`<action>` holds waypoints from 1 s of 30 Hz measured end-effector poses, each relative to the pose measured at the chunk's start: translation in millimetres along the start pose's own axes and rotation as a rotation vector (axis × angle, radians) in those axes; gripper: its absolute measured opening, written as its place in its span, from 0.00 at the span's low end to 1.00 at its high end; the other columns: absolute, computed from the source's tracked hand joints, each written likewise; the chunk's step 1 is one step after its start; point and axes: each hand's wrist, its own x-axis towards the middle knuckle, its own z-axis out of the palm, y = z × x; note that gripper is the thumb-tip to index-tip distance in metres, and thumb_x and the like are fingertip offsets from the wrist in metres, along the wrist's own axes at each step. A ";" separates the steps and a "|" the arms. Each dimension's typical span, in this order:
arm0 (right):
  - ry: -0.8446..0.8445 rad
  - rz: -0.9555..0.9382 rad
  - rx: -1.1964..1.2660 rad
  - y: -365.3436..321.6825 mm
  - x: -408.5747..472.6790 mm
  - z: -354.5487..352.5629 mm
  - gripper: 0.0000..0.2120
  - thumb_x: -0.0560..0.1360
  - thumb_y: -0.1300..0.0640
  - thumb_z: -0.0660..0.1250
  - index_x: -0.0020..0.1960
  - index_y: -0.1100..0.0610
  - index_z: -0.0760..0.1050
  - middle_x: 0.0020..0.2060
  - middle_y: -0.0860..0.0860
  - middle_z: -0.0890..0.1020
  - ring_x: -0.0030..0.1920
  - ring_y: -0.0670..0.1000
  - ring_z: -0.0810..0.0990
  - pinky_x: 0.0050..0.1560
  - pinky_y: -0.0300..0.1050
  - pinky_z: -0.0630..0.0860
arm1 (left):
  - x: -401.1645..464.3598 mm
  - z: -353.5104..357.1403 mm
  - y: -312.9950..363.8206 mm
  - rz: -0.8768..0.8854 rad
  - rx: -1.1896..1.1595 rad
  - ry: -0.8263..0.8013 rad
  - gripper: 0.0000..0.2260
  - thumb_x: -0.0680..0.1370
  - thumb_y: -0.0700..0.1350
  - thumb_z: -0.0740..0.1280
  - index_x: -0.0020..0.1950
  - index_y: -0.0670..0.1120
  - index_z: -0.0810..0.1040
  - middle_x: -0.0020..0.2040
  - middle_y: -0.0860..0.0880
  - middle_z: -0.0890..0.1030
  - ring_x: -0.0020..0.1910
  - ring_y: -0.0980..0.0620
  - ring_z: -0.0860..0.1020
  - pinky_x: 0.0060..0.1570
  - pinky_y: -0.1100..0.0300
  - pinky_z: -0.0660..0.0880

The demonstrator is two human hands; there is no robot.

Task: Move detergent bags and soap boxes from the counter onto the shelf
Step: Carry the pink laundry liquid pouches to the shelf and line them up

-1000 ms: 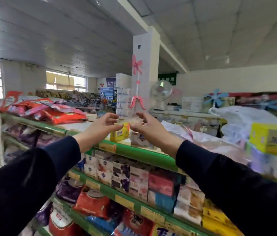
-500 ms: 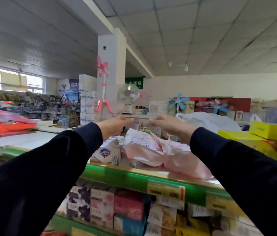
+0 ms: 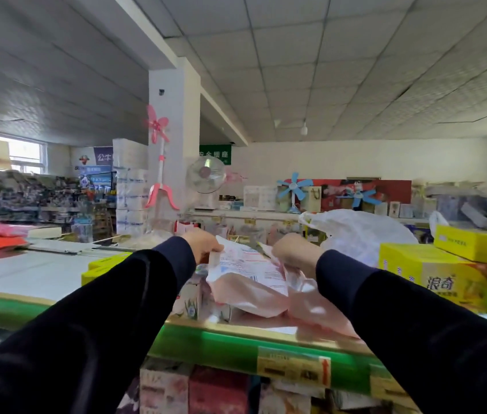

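Both arms outstretched, left grip [image 3: 204,245] closed, right grip [image 3: 291,249] closed

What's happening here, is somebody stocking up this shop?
Yes, it looks that way. A person in dark sleeves has both hands on a pink and white detergent bag lying on the top of a green-edged shelf. The left hand holds its far left corner, the right hand its far right edge. Yellow boxes sit stacked to the right.
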 end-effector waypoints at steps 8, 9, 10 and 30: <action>0.379 0.067 0.879 33.6 -23.6 -61.5 0.12 0.83 0.63 0.58 0.46 0.64 0.78 0.37 0.59 0.81 0.33 0.57 0.80 0.34 0.44 0.82 | -33.3 14.0 44.0 0.219 -0.421 0.138 0.19 0.78 0.34 0.69 0.67 0.46 0.73 0.56 0.38 0.80 0.44 0.41 0.80 0.31 0.51 0.80; 0.409 0.035 0.969 32.8 -28.5 -70.0 0.11 0.82 0.65 0.58 0.47 0.64 0.78 0.41 0.61 0.82 0.36 0.58 0.81 0.37 0.43 0.82 | -38.7 15.3 54.2 0.250 -0.490 0.130 0.20 0.78 0.33 0.69 0.68 0.46 0.73 0.58 0.37 0.80 0.48 0.40 0.81 0.42 0.45 0.83; 0.434 -0.004 1.022 32.3 -30.8 -77.1 0.11 0.82 0.66 0.57 0.45 0.62 0.76 0.38 0.62 0.77 0.35 0.58 0.78 0.33 0.39 0.78 | -44.1 16.3 63.8 0.280 -0.549 0.128 0.22 0.78 0.33 0.69 0.71 0.44 0.72 0.61 0.38 0.79 0.53 0.39 0.81 0.53 0.42 0.82; 0.335 -0.308 1.318 33.3 -33.4 -45.2 0.12 0.86 0.56 0.58 0.56 0.56 0.81 0.43 0.54 0.87 0.44 0.57 0.85 0.49 0.54 0.84 | -93.5 39.4 25.5 0.864 -0.347 0.458 0.15 0.79 0.43 0.69 0.60 0.59 0.73 0.47 0.51 0.86 0.43 0.62 0.84 0.39 0.66 0.79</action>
